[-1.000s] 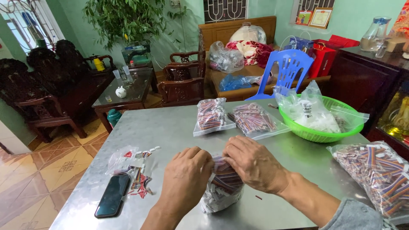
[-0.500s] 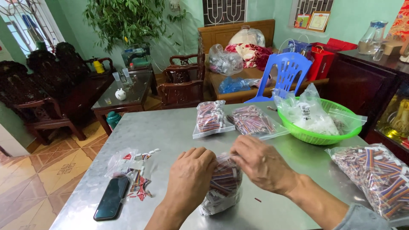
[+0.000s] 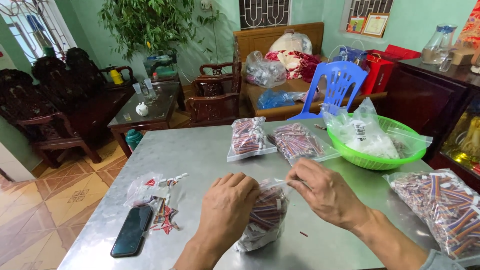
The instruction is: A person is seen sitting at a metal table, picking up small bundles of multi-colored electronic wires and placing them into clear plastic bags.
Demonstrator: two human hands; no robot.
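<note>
Partly hidden clear bag (image 3: 265,215), left hand (image 3: 227,210) covering it, right hand (image 3: 325,192) pinching its top.

On the table (image 3: 200,155) in front of you, a filled bag (image 3: 265,217) lies between your left hand (image 3: 227,210) and right hand (image 3: 325,192). Left of it lie a phone (image 3: 131,231) and small packets (image 3: 155,192). Behind it lie two more bags (image 3: 247,137), with a basket (image 3: 390,160) to their right.

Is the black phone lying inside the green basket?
No, the black phone lies flat on the metal table near its left edge, while the green basket stands at the far right with clear bags in it.
</note>
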